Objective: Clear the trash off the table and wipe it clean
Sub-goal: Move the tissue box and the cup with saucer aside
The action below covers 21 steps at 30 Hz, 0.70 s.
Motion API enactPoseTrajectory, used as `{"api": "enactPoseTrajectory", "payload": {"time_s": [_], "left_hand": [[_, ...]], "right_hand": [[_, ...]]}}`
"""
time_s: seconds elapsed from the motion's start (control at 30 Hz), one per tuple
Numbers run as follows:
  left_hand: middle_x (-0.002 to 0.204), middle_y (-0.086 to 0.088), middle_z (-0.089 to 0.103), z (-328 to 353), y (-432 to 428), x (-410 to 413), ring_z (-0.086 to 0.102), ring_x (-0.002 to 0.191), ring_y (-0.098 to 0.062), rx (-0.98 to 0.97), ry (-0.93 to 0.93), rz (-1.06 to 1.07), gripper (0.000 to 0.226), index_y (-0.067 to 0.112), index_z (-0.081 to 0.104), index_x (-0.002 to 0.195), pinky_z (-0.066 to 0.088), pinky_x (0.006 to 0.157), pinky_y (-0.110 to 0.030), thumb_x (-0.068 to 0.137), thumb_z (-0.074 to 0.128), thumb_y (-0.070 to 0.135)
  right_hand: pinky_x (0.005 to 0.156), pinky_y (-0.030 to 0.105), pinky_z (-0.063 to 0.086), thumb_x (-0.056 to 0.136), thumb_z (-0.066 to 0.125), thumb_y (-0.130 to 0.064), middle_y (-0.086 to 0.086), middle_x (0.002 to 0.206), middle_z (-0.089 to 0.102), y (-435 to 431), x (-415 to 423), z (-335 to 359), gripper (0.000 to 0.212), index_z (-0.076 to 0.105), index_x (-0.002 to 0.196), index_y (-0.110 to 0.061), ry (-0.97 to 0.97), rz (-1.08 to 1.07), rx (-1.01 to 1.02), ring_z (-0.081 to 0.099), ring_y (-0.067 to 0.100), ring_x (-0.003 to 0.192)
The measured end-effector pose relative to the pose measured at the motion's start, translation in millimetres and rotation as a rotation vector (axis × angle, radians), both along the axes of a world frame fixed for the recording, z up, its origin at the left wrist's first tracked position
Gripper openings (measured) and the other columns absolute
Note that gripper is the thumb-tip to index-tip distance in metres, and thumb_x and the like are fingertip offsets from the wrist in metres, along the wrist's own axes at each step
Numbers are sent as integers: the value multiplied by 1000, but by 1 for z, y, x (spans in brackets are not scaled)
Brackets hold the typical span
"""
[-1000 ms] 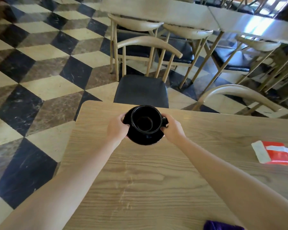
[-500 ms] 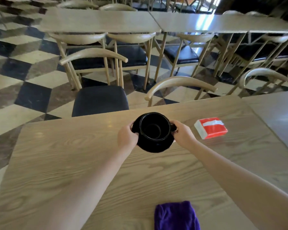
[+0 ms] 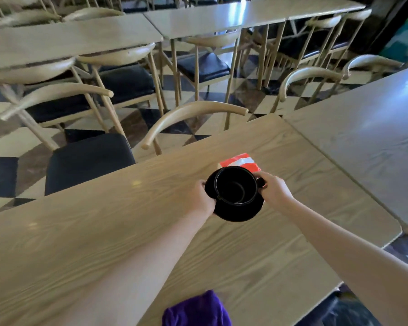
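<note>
Both hands were on the crockery. My left hand [image 3: 201,198] gripped the saucer [image 3: 236,211] at its left rim; my right hand [image 3: 272,190] was clenched at the cup's [image 3: 236,187] right side, where the handle sat, fingers hiding it. The cup stood upright on the saucer and looked empty inside. Whether the set rested on the bench [image 3: 80,231] or hung just above it, I could not tell.

Just beyond the cup lay the red packet [image 3: 239,161], partly hidden by its rim. I took that for the trash, not yet cleared. The purple cloth [image 3: 198,309] lay bunched at the near edge of the bench, well apart from both hands, untouched.

My reading of progress: early. The cup and saucer were in my grip but not off the bench area. The packet remained to be picked up. No wiping had begun as far as I could judge; the wood showed no wet streaks, only window glare. Left to do: remove crockery, bin the packet, take the cloth, wipe.
</note>
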<state>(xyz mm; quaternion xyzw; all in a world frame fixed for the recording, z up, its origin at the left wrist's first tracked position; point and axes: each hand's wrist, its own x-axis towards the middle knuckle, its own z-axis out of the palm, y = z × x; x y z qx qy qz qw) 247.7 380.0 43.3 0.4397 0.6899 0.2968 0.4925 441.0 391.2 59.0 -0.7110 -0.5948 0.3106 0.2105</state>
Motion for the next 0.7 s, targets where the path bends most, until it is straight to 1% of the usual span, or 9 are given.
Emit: {"api": "enactPoseTrajectory", "payload": {"time_s": [0.07,0.1,0.2,0.3,0.37,0.43,0.5,0.6,0.7], "left_hand": [[110,-19,60,-8,4,20,61,100,-39,-7,21,-5,36,15,44,107,53,82,-56,80,51,-9],[106,-17,61,-12,6,29,62,98,-37,-12,47,-16,37,14,45,108,53,81,-53,80,52,-8],[87,-3,59,-23,10,52,62,87,-30,-41,113,-68,35,19,44,102,54,79,-44,78,55,-4],[80,5,53,-29,9,71,57,84,-25,-65,128,-104,36,19,44,103,49,74,-37,78,58,-2],[82,7,52,-33,8,81,58,89,-25,-78,130,-118,39,20,44,104,50,75,-36,77,62,-1],[90,2,57,-37,7,89,61,92,-26,-101,152,-132,43,20,45,108,53,80,-40,76,65,0],[96,-3,60,-42,7,94,64,91,-29,-122,142,-143,44,21,44,110,55,80,-45,76,65,1],[96,-6,61,-47,6,97,66,89,-31,-135,116,-154,43,25,42,105,58,75,-47,77,64,1],[93,-3,58,-52,6,98,66,91,-31,-146,123,-157,44,24,42,105,58,75,-46,76,65,0]], "right_hand": [[74,23,41,76,47,5,-6,94,64,-1,20,-9,53,65,112,-29,1,-18,-12,57,16,85],[76,22,40,76,46,5,-7,95,64,-2,29,-12,54,65,113,-28,6,-33,-21,57,15,87],[75,24,43,75,44,4,-7,97,64,-2,53,-24,56,64,115,-29,19,-82,-57,58,16,89],[74,25,44,76,42,4,-8,99,64,-3,73,-35,56,63,115,-30,12,-109,-87,58,15,89],[72,22,42,75,40,5,-9,102,63,-3,83,-42,59,61,117,-30,8,-118,-108,57,13,88],[69,22,43,74,39,6,-9,105,63,-4,92,-49,62,59,120,-31,6,-118,-134,57,13,89],[67,24,45,74,38,6,-5,108,64,-5,98,-54,62,56,122,-30,3,-120,-154,59,17,89],[73,29,50,77,40,6,5,112,64,-4,104,-61,63,50,129,-27,-23,-104,-164,60,24,94],[77,33,53,79,41,5,8,115,63,-3,107,-66,63,46,133,-26,-47,-79,-191,61,27,96]]}}
